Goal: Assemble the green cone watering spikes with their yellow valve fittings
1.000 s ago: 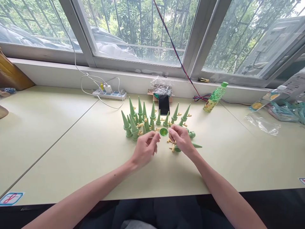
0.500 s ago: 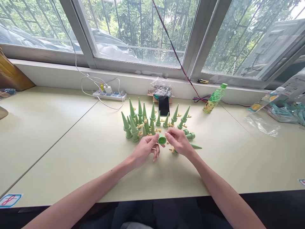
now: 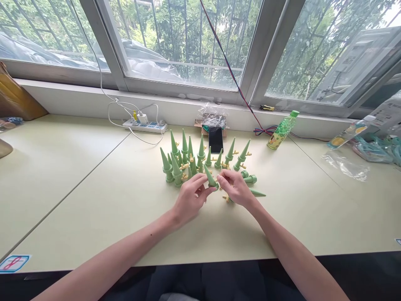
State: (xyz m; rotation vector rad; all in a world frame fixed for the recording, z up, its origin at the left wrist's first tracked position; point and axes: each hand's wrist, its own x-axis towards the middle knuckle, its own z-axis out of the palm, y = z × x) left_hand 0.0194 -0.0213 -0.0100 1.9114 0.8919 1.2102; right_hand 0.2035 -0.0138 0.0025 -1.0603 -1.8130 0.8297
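Observation:
My left hand [image 3: 191,195] grips a green plant watering spike [image 3: 210,177] near its collar, its point tilted up and to the left. At the right side of that spike, my right hand [image 3: 233,187] has thumb and forefinger pinched together; a speck of yellow shows at the fingertips, too small to make out. Behind the hands stand several watering spikes [image 3: 166,166] with yellow side valves [image 3: 184,166]. More green spike parts [image 3: 250,179] lie beside my right hand, and a loose yellow valve [image 3: 226,198] sits just below it, partly covered.
A black phone [image 3: 216,140] leans on a small box with clear wrap behind the spikes. A power strip [image 3: 147,125] with white cables lies at the back left. A green-capped bottle [image 3: 283,130] stands at the back right, near a crumpled plastic bag [image 3: 346,165].
My left hand has turned the watering spike over: its round green opening faced me before, and now the point shows upward. The right hand has hardly moved.

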